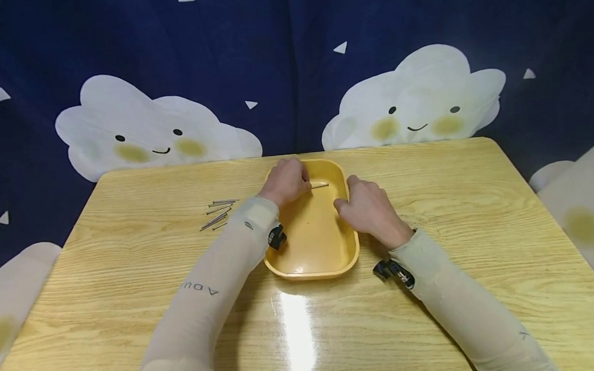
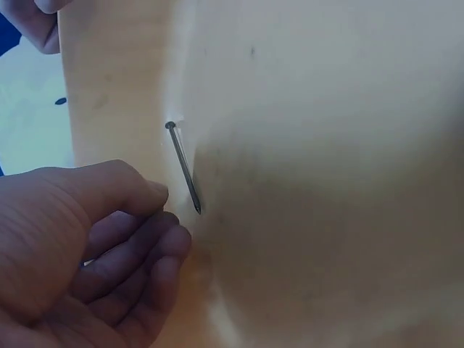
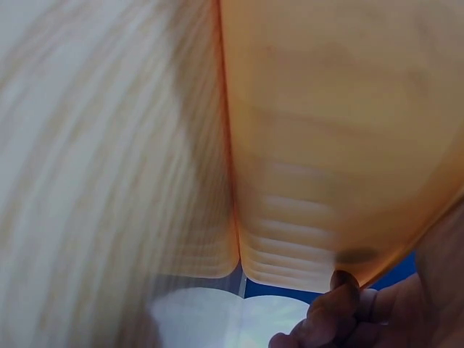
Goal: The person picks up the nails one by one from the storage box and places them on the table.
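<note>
A yellow plastic tray [image 1: 312, 247] stands on the table, with one nail [image 2: 185, 170] lying on its floor near the far end. My left hand [image 1: 287, 181] reaches over the tray's left rim, its fingers loosely bent with nothing visible between thumb and fingertips [image 2: 156, 196]. These fingertips are right beside the nail's pointed end. My right hand [image 1: 370, 206] grips the tray's right rim, thumb on the inner side; in the right wrist view its fingers [image 3: 333, 308] are at the outer wall. To the left of the tray lie several loose nails [image 1: 218, 214].
The wooden table [image 1: 458, 197] extends on both sides of the tray, and its back edge runs just beyond the tray. A dark blue curtain [image 1: 288, 65] with white clouds hangs behind. A small black camera [image 1: 277, 237] sits on the left wrist.
</note>
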Motion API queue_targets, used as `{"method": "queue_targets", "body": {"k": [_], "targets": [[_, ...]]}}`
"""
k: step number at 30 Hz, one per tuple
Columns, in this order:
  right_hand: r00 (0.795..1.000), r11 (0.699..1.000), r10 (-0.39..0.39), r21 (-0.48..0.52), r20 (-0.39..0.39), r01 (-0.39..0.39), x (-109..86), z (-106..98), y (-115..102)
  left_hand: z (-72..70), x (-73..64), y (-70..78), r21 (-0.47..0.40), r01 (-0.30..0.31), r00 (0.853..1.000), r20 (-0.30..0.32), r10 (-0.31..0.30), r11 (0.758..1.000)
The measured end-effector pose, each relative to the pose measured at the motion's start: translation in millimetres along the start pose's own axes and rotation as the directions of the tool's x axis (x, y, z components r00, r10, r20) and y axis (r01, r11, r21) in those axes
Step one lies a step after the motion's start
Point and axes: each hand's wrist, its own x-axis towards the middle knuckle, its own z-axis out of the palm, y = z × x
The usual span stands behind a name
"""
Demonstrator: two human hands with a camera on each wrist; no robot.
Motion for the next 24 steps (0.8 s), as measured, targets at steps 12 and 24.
{"method": "queue_targets", "body": {"k": [12, 24], "targets": [[1.0, 1.0, 0.002, 0.001, -0.003, -0.002, -0.1, 0.6, 0.3, 3.7, 0.3, -3.9, 0.073, -0.048, 0.999, -0.012, 0.049, 0.996], [1.0, 1.0, 0.011, 0.002, 0.015, -0.011, -0.2, 0.2, 0.3, 5.8, 0.8, -4.1, 0.131, -0.066, 0.998, 0.007, 0.066, 0.989]]}}
